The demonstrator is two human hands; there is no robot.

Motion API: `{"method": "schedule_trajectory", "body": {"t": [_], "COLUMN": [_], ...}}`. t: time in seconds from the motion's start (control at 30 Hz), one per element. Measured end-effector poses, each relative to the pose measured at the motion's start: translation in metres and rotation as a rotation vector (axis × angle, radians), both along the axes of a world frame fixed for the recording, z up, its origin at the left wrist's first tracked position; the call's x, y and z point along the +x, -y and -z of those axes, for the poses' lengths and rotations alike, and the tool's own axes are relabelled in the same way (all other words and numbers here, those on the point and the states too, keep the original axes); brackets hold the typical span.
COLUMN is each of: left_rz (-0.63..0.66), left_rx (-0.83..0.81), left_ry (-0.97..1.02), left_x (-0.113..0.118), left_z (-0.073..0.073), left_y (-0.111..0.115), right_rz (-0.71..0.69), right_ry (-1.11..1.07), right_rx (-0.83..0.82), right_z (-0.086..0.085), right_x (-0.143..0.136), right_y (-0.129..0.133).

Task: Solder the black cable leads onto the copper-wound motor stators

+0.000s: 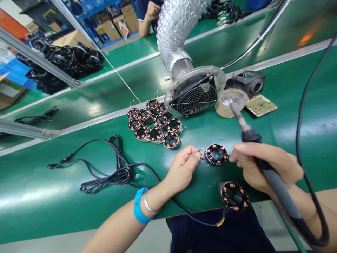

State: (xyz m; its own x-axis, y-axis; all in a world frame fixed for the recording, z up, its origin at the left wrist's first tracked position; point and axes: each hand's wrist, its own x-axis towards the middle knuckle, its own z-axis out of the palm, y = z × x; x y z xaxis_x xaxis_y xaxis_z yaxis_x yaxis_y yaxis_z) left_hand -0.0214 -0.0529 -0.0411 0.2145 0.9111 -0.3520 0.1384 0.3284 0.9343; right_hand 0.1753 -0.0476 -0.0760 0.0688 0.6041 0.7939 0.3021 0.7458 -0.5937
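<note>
My left hand (185, 163) is closed in a pinch on thin wires at the left side of a motor stator (216, 154) with copper coils. That stator rests on the bench between my hands. In my right hand (263, 165) is a soldering iron (273, 181), gripped by its dark handle. Its tip reaches into a round, tan-sided pot (225, 109) with a silvery, crusted inside. Nearer my body, a second stator (234, 196) lies at the bench edge, a black cable with a yellow sleeve (220, 222) running from it.
Several stators (155, 133) stand grouped at the back. Beside them a fume fan (196, 100) hangs on a silver duct (176, 31). An iron stand (249, 84) and sponge tray (260, 105) are behind the pot. Coiled black cable (116, 177) lies left. Another person's hand (152, 11) is beyond.
</note>
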Motion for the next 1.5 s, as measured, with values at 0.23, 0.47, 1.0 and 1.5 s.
{"method": "schedule_trajectory", "body": {"t": [0.23,0.47,1.0,1.5], "left_rz": [0.118,0.091,0.12,0.107], "left_rx": [0.098,0.14,0.184,0.15], "left_ry": [-0.108,-0.224,-0.194,-0.156], "left_x": [-0.008,-0.009,-0.008,-0.009], "left_z": [-0.002,-0.001,0.001,0.003], "left_y": [0.008,0.008,0.006,0.005], "right_rz": [-0.168,-0.109,-0.305,-0.297], "right_ry": [0.321,0.281,0.125,0.058], "right_rx": [0.079,0.075,0.041,0.065], "right_z": [-0.008,-0.011,-0.019,-0.014], "right_x": [-0.015,-0.009,0.013,0.018], "right_y": [-0.009,-0.005,0.011,0.011]}}
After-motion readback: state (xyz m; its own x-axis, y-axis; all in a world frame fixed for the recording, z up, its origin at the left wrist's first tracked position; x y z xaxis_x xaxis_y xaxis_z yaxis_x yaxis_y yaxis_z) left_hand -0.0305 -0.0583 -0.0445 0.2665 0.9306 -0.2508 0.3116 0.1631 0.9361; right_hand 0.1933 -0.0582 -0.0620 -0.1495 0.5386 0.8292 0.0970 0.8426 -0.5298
